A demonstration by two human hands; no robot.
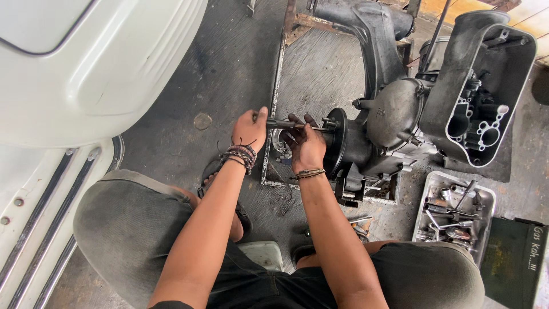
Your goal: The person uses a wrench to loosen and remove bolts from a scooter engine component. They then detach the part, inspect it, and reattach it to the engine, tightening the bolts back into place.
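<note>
Both hands (pixel 250 129) (pixel 305 143) grip wrench (pixel 291 125), green box (pixel 513 253) right

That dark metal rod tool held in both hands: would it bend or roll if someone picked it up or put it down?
The dark metal rod tool looks like solid steel, so probably stiff and heavy for its size. Being round, it would likely roll on the concrete floor. The greasy engine casing nearby suggests it may be slippery.

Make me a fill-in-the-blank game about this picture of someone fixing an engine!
1. Both hands hold a long metal ____ against the engine.
2. The left hand wears many ____ on its wrist.
3. Loose tools lie in a metal ____ beside the right knee.
4. The big white scooter body is on the person's ____ side.

Missing words: tool; bracelets; tray; left
</note>
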